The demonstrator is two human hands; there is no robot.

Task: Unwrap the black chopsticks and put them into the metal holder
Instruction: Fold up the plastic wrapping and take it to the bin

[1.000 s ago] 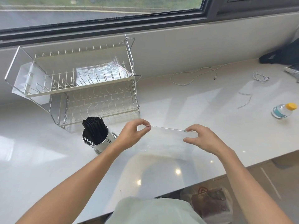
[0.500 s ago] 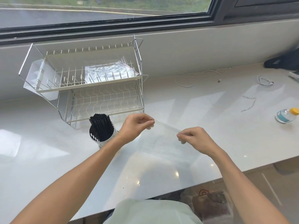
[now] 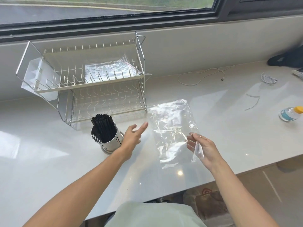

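Standing bunched in the metal holder (image 3: 107, 140), the black chopsticks (image 3: 103, 126) are already unwrapped, square ends up.

We see them lean slightly left inside the perforated steel cup, just in front of the dish rack (image 3: 91, 82). Right of the holder our left hand (image 3: 132, 136) hovers with fingers spread, touching nothing. Farther right, our right hand (image 3: 203, 149) pinches a corner of the clear plastic bag (image 3: 172, 130), which lies crumpled on the counter (image 3: 49, 161). Bare counter stretches left of the holder and forward to the front edge.
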